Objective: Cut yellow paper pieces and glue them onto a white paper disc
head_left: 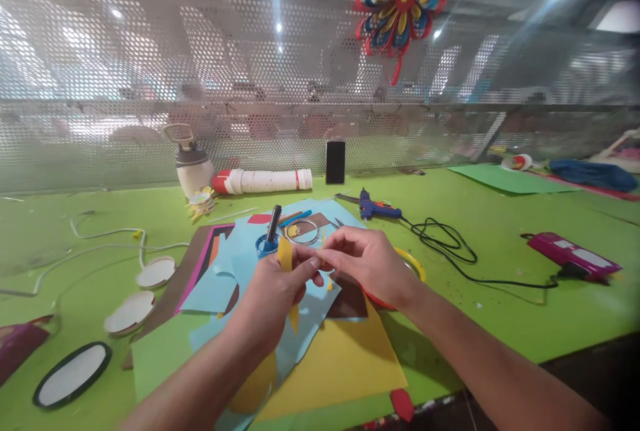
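Note:
My left hand point(280, 284) is closed, with a yellow paper strip point(285, 254) sticking up between its fingers and its lower end hanging below. Fingertip to fingertip with it, my right hand point(373, 261) pinches something too small to make out. Both hands are over light blue paper sheets point(313, 324) at the middle of the table. Just beyond them are a blue tape roll with a black marker point(273, 224) standing in it, and a silver ring point(303, 232). Part of a yellow ring point(415, 264) shows behind my right wrist.
A blue glue gun point(377, 208) lies at the back, its black cord running right to a magenta power strip point(573, 256). A black phone point(335, 162) stands by the mesh wall, near a white ribbed tube point(270, 180). White discs point(156, 272) and a white cable point(143, 248) lie left.

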